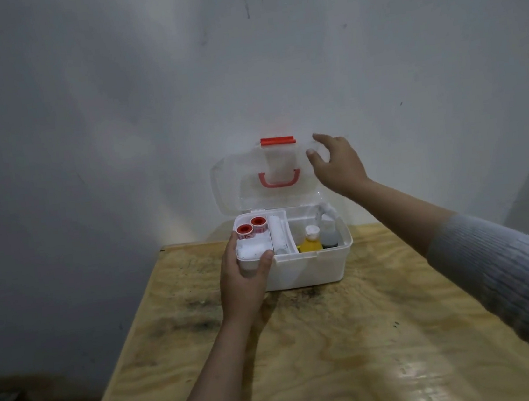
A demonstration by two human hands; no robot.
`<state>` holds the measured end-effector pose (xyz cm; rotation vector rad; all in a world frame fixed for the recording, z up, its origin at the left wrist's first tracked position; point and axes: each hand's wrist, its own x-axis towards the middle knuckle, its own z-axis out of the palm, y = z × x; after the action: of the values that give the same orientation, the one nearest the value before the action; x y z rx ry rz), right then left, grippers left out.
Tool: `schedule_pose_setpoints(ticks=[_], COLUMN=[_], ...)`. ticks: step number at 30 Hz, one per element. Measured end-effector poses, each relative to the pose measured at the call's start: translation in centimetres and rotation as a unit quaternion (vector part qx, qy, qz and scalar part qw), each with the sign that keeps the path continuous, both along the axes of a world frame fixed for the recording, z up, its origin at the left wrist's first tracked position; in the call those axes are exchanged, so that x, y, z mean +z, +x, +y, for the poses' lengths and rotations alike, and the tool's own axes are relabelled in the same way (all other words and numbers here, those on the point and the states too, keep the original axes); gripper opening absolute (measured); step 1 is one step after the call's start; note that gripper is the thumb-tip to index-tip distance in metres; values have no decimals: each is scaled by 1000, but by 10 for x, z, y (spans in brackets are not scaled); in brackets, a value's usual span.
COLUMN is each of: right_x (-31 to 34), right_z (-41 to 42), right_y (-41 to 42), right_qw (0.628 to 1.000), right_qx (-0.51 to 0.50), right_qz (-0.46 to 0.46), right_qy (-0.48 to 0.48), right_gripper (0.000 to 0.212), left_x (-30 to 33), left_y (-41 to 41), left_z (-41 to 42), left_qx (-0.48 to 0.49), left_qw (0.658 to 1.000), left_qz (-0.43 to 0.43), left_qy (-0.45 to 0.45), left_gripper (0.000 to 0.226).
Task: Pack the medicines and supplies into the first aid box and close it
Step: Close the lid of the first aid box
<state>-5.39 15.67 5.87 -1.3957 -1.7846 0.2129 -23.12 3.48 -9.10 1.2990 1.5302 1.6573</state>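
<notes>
Now the first aid box (308,270) sits at the far end of the wooden surface (340,341), its clear lid (241,183) standing upright against the wall. The left hand (243,286) is clamped on the box's near-left corner, thumb on the inner tray (279,213) holding 2 red-capped rolls (252,226). The right hand (338,164) hovers at the lid's upper right edge, fingers spread apart. A yellow bottle (311,241) stands inside.
</notes>
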Motion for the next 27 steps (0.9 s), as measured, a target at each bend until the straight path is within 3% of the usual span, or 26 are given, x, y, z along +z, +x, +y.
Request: schedule_pose_setpoints(ticks=[5, 9, 13, 18, 22, 27], right_x=[-15, -40, -71, -93, -72, -57], right_z=[-37, -71, -98, -109, -101, -91], right_y=[10, 26, 37, 40, 22, -4], right_qw=[997, 994, 994, 994, 994, 991], right_qx=[9, 43, 80, 80, 70, 83], right_qz=[51, 15, -16, -41, 23, 105], right_qy=[62, 96, 75, 58, 79, -5], right_gripper=[33, 30, 31, 31, 26, 30], left_x=[4, 7, 13, 28, 32, 33], left_y=[0, -3, -4, -3, 1, 5], left_z=[-1, -3, -8, -4, 3, -2], left_qx=[-15, -2, 55, 66, 43, 51], left_qw=[1000, 999, 990, 967, 976, 980], left_qz=[9, 30, 125, 232, 201, 170], left_qy=[3, -8, 27, 83, 68, 85], left_gripper=[84, 98, 108, 67, 29, 27])
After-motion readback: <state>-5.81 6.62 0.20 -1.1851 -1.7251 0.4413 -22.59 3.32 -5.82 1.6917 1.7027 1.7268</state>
